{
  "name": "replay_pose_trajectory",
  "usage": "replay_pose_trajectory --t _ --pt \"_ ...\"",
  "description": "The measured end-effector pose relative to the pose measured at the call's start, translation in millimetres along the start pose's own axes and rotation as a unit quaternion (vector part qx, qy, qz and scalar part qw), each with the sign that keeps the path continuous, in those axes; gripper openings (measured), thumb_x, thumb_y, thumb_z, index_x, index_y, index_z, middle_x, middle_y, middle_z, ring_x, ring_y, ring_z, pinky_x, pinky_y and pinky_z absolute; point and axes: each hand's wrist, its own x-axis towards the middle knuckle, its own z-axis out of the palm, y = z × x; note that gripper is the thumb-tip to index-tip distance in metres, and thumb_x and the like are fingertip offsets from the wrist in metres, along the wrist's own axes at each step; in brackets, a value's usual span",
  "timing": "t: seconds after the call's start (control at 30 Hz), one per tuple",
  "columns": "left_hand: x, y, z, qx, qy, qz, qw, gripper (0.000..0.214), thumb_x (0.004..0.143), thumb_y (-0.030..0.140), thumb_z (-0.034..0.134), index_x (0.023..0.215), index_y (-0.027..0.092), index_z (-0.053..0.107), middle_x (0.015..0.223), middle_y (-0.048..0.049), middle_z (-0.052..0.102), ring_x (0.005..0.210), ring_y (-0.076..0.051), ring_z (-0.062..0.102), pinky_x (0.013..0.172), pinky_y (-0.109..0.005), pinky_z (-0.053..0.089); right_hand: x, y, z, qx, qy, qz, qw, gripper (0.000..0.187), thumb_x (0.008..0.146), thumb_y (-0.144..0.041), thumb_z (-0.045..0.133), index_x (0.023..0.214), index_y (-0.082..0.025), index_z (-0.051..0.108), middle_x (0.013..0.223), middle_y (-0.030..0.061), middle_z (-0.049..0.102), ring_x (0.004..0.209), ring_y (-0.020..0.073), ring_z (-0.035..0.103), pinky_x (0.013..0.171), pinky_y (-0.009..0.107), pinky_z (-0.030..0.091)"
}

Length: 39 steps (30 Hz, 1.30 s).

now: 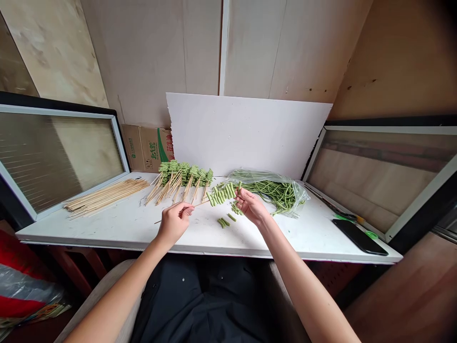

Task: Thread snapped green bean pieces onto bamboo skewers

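My left hand (174, 219) is closed around a thin wooden skewer (202, 203), which points to the right. Several short green bean pieces (221, 194) are threaded crosswise along its far part. At the skewer's tip, my right hand (251, 205) pinches one more green bean piece (239, 185) between thumb and fingers. Below the hands, a few loose cut pieces (223, 222) lie on the white table (200, 238). Another small group of cut pieces (235, 208) is partly hidden behind my right hand.
Bare skewers (107, 196) lie at the left. Filled bean skewers (183, 172) are stacked at the back, before a cardboard box (148, 147). Long green beans (278, 193) spill from a clear plastic bag (300, 190). A black phone (359, 236) rests at the right edge near scissors (344, 213).
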Motion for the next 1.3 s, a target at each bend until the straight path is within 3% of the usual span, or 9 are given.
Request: replay_pose_trajectory --t 0.17,0.47,0.7,1.1,1.3 --pt "-1 -1 0.3 0.008 -0.002 -0.002 1.000 0.019 0.095 0.020 0.058 0.088 0.020 0.075 0.077 -0.0043 0.078 0.068 -0.020 0.075 0.065 -0.029 0.057 -2 2 7 0.002 0.002 0.002 1.000 0.036 0.075 -0.045 0.096 0.101 -0.025 0.079 0.099 0.0023 0.076 0.086 0.0145 0.065 0.064 0.024 0.048" --pt "-2 -1 0.4 0.027 -0.010 -0.007 1.000 0.019 0.095 0.020 0.058 0.087 0.020 0.075 0.079 -0.0049 0.079 0.069 -0.020 0.074 0.067 -0.029 0.058 -5 0 12 -0.016 0.002 0.009 1.000 0.037 0.073 -0.045 0.097 0.098 -0.025 0.078 0.092 0.0010 0.074 0.078 0.0126 0.064 0.058 0.022 0.048" --pt "-2 -2 0.7 0.030 -0.009 -0.015 0.999 0.020 0.095 0.021 0.058 0.086 0.021 0.075 0.078 -0.0051 0.079 0.068 -0.020 0.074 0.067 -0.029 0.058 -4 2 12 -0.040 0.013 0.010 0.999 0.044 0.070 -0.050 0.097 0.099 -0.025 0.076 0.099 0.0045 0.077 0.087 0.0180 0.069 0.060 0.024 0.050" --pt "-2 -4 0.3 0.039 -0.009 -0.009 0.999 0.020 0.094 0.017 0.057 0.086 0.020 0.076 0.079 -0.0050 0.079 0.068 -0.020 0.074 0.067 -0.029 0.057 -4 1 12 -0.036 0.020 0.004 0.999 0.044 0.069 -0.049 0.097 0.099 -0.024 0.076 0.104 0.0050 0.078 0.091 0.0180 0.069 0.062 0.024 0.050" --pt "-2 -1 -2.5 0.057 -0.009 0.016 0.998 0.023 0.093 0.013 0.055 0.087 0.022 0.076 0.081 -0.0041 0.079 0.071 -0.020 0.074 0.069 -0.029 0.056 -4 -2 11 -0.038 0.026 -0.004 0.999 0.036 0.069 -0.045 0.097 0.088 -0.024 0.075 0.087 0.0012 0.072 0.081 0.0155 0.064 0.058 0.024 0.044"
